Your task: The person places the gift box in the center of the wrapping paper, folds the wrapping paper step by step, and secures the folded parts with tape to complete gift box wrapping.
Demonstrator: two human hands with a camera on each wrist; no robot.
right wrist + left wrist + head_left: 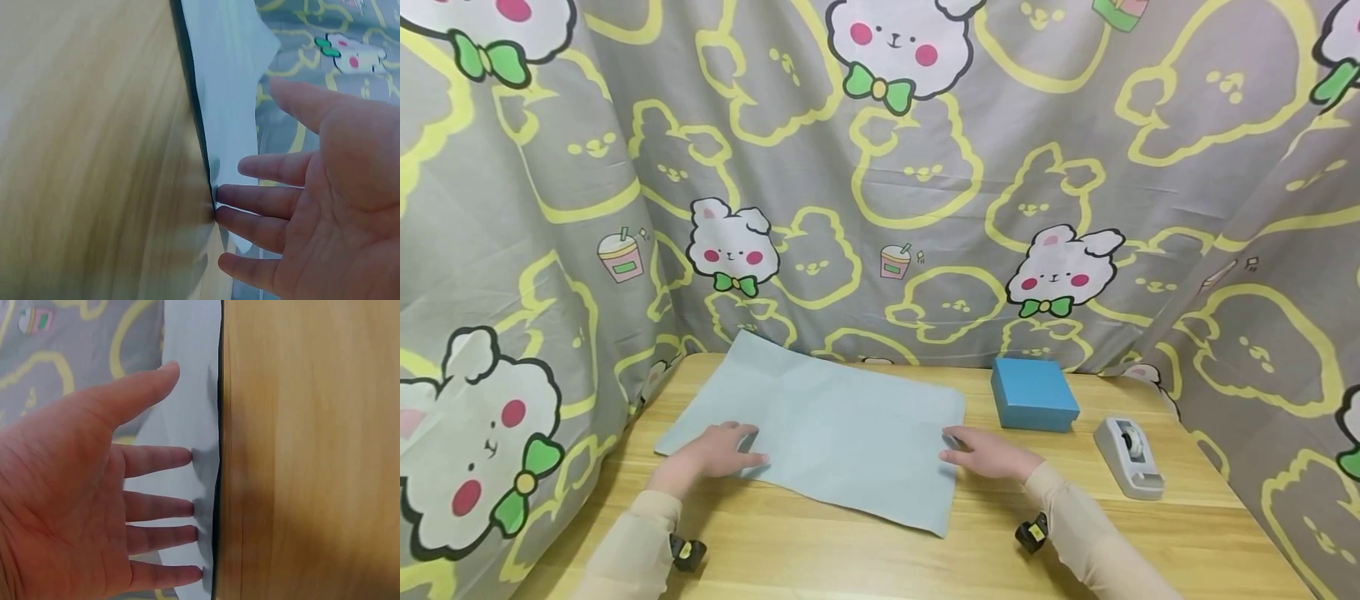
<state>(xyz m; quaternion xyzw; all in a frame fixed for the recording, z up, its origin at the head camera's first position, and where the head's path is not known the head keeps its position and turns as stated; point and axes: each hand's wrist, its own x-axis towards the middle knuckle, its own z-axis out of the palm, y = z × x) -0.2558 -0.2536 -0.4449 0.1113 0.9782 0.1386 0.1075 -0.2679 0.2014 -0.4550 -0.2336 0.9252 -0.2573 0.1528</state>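
Standing right of sheet: blue box, dispenser with tape.

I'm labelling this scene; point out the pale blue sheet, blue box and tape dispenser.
Pale blue sheet point(831, 429): head view, middle of upper face.
Blue box point(1035, 390): head view, top face.
Tape dispenser point(1136, 467): head view, body.

On the wooden table lie a pale blue sheet, a blue box and a tape dispenser.
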